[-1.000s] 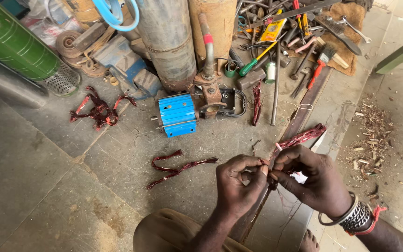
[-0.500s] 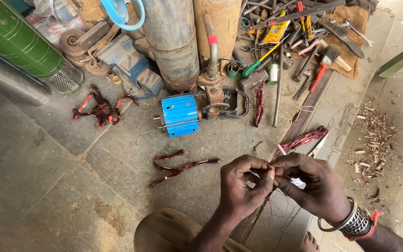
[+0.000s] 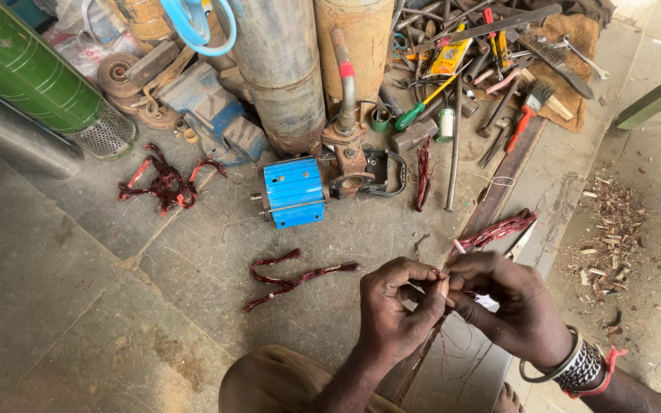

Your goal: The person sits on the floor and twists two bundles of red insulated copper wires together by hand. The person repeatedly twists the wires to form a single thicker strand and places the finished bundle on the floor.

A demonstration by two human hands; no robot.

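Low at the frame's bottom centre, over the concrete floor [image 3: 78, 306], your two hands meet fingertip to fingertip. Your left hand [image 3: 399, 306] is pinched shut, thumb against forefinger, on a small bunch of reddish copper wire strands [image 3: 441, 274] at the point where the hands touch. Your right hand [image 3: 510, 302] is likewise closed on the same strands from the other side; it wears metal bangles [image 3: 575, 367] and a red thread at the wrist. How far the strands run inside either grip cannot be told, as the fingers cover them.

A longer bundle of copper winding [image 3: 499, 228] lies just beyond your right hand, resting on a flat wooden strip [image 3: 499, 191] that runs diagonally toward the tool pile. A second loose coil piece [image 3: 296, 275] lies on the floor to the left of your left hand, near but apart. A tangled clump of copper wire [image 3: 164, 182] sits well apart, further left.

Straight ahead stands a blue motor housing [image 3: 294, 191], joined to a rusty pump fitting [image 3: 350, 164]. Behind it stand two metal cylinders [image 3: 277, 69]. A green cylinder with mesh end [image 3: 36, 76] lies at far left. Assorted hand tools [image 3: 491, 53], among them a green-handled screwdriver [image 3: 422, 103] and a red-handled brush [image 3: 525, 115], are heaped at upper right. Wood chips [image 3: 613, 229] are scattered at right.
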